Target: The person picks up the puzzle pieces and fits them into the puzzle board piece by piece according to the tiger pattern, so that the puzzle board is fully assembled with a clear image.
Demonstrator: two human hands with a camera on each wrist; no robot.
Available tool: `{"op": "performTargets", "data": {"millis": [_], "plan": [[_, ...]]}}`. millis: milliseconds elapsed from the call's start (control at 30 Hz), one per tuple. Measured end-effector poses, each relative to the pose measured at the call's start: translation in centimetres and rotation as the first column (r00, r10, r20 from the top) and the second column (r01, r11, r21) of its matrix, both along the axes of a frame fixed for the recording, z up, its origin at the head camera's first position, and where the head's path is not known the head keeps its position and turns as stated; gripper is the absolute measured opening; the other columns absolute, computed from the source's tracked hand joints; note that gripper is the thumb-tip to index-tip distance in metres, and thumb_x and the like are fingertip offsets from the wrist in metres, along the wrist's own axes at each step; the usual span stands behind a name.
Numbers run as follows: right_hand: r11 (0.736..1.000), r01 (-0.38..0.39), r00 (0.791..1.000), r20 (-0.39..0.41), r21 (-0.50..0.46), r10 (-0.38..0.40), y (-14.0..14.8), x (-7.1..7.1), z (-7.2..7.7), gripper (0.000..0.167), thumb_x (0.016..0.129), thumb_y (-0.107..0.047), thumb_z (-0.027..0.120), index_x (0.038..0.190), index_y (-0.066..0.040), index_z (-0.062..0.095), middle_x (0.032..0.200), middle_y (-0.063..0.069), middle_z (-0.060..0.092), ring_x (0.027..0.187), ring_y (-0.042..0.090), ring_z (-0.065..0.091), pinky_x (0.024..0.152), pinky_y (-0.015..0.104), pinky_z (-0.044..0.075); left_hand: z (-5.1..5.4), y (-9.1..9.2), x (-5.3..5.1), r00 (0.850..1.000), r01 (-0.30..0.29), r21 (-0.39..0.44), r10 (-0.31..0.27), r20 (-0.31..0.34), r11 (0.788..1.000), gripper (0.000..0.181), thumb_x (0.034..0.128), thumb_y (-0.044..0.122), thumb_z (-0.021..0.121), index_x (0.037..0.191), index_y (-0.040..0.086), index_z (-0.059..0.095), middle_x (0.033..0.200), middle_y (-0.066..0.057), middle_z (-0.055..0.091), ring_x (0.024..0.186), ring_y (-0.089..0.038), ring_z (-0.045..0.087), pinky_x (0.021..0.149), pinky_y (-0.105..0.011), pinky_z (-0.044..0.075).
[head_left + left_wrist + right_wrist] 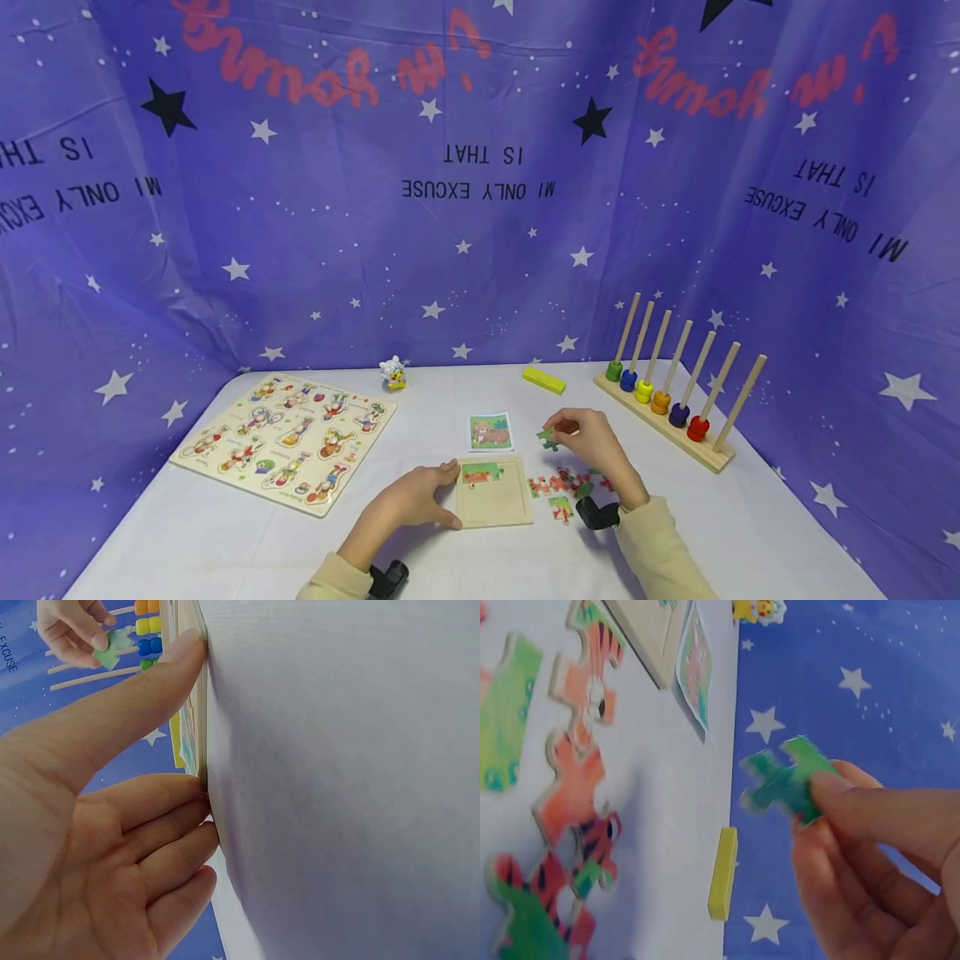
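My right hand [588, 437] pinches a green puzzle piece [791, 780] between thumb and fingers, raised above the table. A square wooden puzzle tray [495, 508] lies in front of me, with joined pieces [482, 473] at its upper left. My left hand [412, 497] rests against the tray's left edge, thumb and fingers extended and touching the rim; in the left wrist view its palm [82, 847] shows nothing in it. Loose red and orange puzzle pieces [570, 795] lie right of the tray, with a green-and-red piece [560, 509] nearer me. Behind the tray is a picture card [491, 432].
A large board with cartoon figures [288, 433] lies at the left. A small white-and-yellow toy figure [393, 373] and a yellow block [543, 381] are toward the back. At the right stands a wooden peg rack [667, 408] with coloured beads.
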State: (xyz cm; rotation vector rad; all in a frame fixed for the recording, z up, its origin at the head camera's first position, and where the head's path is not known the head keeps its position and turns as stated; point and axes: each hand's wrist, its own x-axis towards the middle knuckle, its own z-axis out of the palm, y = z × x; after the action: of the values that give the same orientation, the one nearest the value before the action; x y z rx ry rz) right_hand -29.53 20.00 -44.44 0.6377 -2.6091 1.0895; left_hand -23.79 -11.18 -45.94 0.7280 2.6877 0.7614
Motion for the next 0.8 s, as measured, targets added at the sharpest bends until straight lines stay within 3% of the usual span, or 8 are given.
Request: {"op": "performTargets", "data": {"millis": [333, 600, 800], "plan": [[0.999, -0.033, 0.998, 0.057, -0.011, 0.034, -2.2, 0.5, -0.8, 0.014, 0.082, -0.001, 0.074, 0.093, -0.009, 0.076, 0.090, 0.002, 0.071, 0.072, 0.011, 0.063, 0.057, 0.022, 0.054, -0.1, -0.1, 0.1, 1.000, 0.000, 0.006, 0.000, -0.007, 1.000, 0.086, 0.0700, 0.034, 0.084, 0.138, -0.005, 0.047, 0.147, -0.017, 0.041, 0.133, -0.040, 0.039, 0.110, -0.052, 0.032], [0.990, -0.139, 0.988, 0.073, 0.003, 0.138, -3.4, 0.8, -1.7, 0.013, 0.084, -0.003, 0.073, 0.095, -0.009, 0.075, 0.087, 0.001, 0.070, 0.073, 0.014, 0.064, 0.061, 0.022, 0.054, 0.1, 0.0, 0.1, 1.000, 0.006, 0.014, -0.006, -0.006, 1.000, 0.085, 0.0703, 0.032, 0.083, 0.138, -0.006, 0.047, 0.147, -0.018, 0.041, 0.133, -0.040, 0.039, 0.110, -0.052, 0.032], [0.984, -0.175, 0.980, 0.100, 0.037, 0.170, -4.2, 0.8, -2.6, 0.013, 0.085, -0.003, 0.072, 0.094, -0.011, 0.075, 0.084, -0.004, 0.067, 0.070, 0.009, 0.061, 0.061, 0.022, 0.053, 0.2, -0.1, 0.1, 1.000, 0.008, 0.014, -0.008, -0.002, 1.000, 0.086, 0.0705, 0.033, 0.083, 0.138, -0.006, 0.047, 0.147, -0.019, 0.041, 0.133, -0.040, 0.039, 0.110, -0.052, 0.032]]}}
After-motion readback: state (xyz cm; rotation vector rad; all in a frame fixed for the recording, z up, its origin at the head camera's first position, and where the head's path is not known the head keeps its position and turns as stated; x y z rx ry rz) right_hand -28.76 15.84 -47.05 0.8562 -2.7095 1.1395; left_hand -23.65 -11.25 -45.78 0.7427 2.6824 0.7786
